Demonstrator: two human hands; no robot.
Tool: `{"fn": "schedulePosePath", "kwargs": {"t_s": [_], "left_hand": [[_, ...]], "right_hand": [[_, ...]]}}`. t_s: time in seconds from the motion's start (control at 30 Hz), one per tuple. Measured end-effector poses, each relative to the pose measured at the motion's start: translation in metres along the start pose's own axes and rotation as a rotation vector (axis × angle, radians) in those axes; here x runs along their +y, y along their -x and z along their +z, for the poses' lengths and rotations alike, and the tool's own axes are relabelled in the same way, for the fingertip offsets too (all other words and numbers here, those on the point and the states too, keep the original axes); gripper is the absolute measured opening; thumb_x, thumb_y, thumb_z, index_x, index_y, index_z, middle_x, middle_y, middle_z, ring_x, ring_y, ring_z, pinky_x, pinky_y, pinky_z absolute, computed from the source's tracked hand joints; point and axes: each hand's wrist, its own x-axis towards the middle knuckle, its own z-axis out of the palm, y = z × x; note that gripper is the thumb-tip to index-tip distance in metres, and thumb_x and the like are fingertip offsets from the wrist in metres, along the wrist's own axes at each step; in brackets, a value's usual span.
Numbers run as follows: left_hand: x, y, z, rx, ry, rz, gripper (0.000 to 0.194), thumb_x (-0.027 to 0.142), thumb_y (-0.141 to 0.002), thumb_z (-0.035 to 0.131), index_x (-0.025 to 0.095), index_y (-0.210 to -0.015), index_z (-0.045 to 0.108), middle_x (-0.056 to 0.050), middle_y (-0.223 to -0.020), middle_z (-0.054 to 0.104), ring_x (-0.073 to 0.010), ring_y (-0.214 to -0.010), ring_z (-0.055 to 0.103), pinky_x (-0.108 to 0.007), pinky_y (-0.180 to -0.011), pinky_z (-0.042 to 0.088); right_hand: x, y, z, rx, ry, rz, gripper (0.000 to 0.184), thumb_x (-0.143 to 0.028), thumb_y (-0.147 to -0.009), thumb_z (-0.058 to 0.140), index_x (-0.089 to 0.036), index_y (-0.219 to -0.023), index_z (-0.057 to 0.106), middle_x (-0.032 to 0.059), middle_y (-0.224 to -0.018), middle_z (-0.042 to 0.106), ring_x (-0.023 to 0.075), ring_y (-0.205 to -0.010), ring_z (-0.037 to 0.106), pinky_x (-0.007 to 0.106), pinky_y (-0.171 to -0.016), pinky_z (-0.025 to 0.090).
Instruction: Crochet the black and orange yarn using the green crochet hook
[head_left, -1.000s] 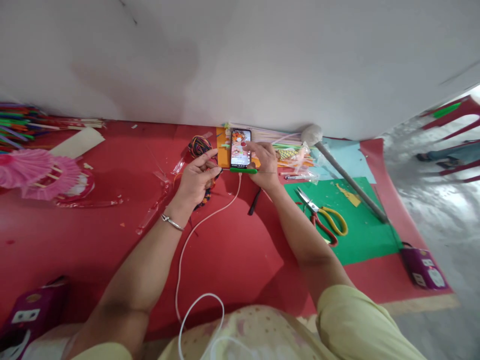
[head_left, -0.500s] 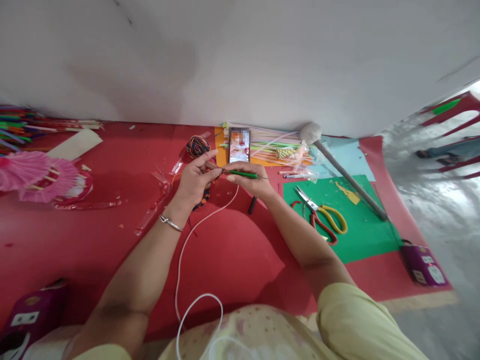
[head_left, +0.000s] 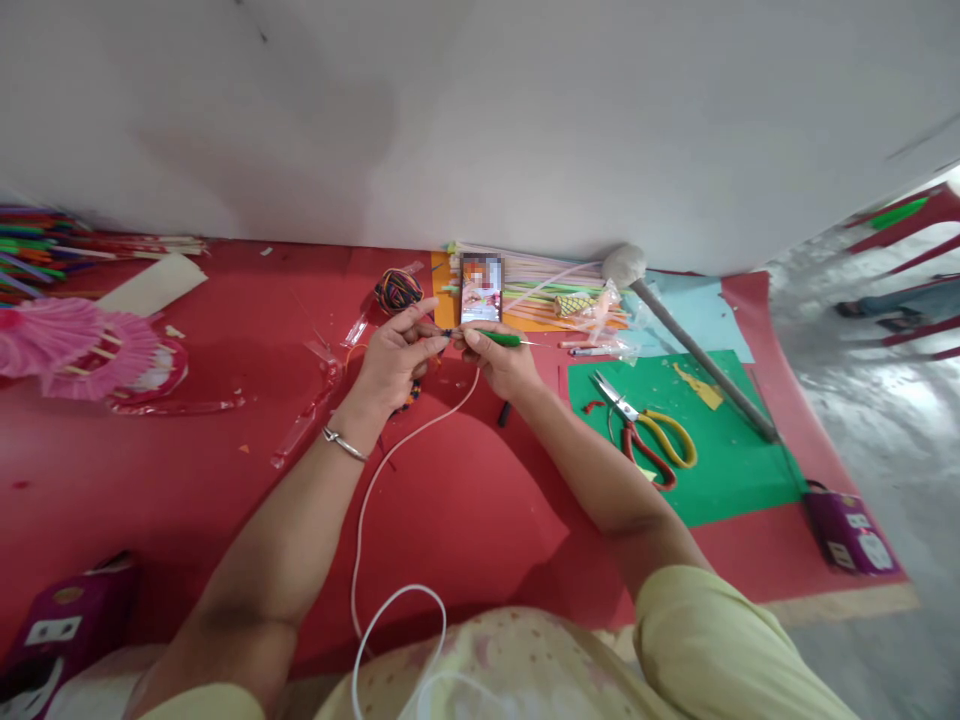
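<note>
My right hand (head_left: pixel 501 362) is closed around a crochet hook with a green handle (head_left: pixel 504 340); a thin metal tip sticks out to its right. My left hand (head_left: pixel 397 362) pinches a small strip of dark multicoloured yarn work (head_left: pixel 448 334), close to the fingers of my right hand. More of this dark and orange yarn (head_left: pixel 411 398) hangs below the left fingers. Just behind the left hand lies a ball of multicoloured yarn (head_left: pixel 397 290). A phone (head_left: pixel 481 288) with a lit screen stands right behind both hands.
Scissors with red and yellow handles (head_left: pixel 651 430) lie on a green sheet (head_left: pixel 731 455) at right, beside a long grey stick with a whitish knob (head_left: pixel 694 345). A white cable (head_left: pixel 361 510) crosses the red table cover (head_left: pixel 465 500). Pink paper fans (head_left: pixel 112 350) are at left.
The hook has turned in my right hand, its green handle now shorter in view and the metal tip showing at right. The fingers have drawn closer on the yarn work; the left hand barely moved.
</note>
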Motion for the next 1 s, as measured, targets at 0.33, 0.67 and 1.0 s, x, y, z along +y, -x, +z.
{"fn": "schedulePosePath", "kwargs": {"t_s": [0.33, 0.67, 1.0], "left_hand": [[0.0001, -0.0004, -0.0013, -0.018, 0.005, -0.017, 0.069, 0.018, -0.061, 0.093, 0.025, -0.128, 0.076, 0.004, -0.076, 0.065, -0.0009, -0.045, 0.033, -0.022, -0.042, 0.016], [-0.0028, -0.0020, 0.0007, 0.043, -0.011, 0.038, 0.066, 0.019, -0.059, 0.094, 0.025, -0.123, 0.078, 0.002, -0.084, 0.071, -0.0014, -0.046, 0.037, -0.021, -0.041, 0.018], [0.0011, 0.0005, 0.0009, -0.001, 0.014, -0.026, 0.063, 0.017, -0.061, 0.091, 0.025, -0.123, 0.077, 0.006, -0.069, 0.063, -0.0001, -0.041, 0.028, -0.023, -0.042, 0.012]], "right_hand": [[-0.0073, 0.0009, 0.0023, 0.011, -0.101, 0.121, 0.043, -0.051, -0.059, 0.098, -0.024, -0.087, 0.080, 0.0012, -0.090, 0.082, 0.0138, -0.078, 0.070, 0.023, -0.063, 0.055], [-0.0048, 0.0003, 0.0028, -0.005, -0.085, 0.104, 0.047, -0.055, -0.059, 0.097, -0.024, -0.088, 0.078, -0.0013, -0.083, 0.077, 0.0121, -0.075, 0.068, 0.023, -0.063, 0.054], [0.0015, 0.0027, 0.0077, 0.067, -0.092, 0.046, 0.044, -0.053, -0.058, 0.098, -0.024, -0.087, 0.080, -0.0018, -0.077, 0.072, 0.0116, -0.068, 0.059, 0.026, -0.063, 0.051]]}}
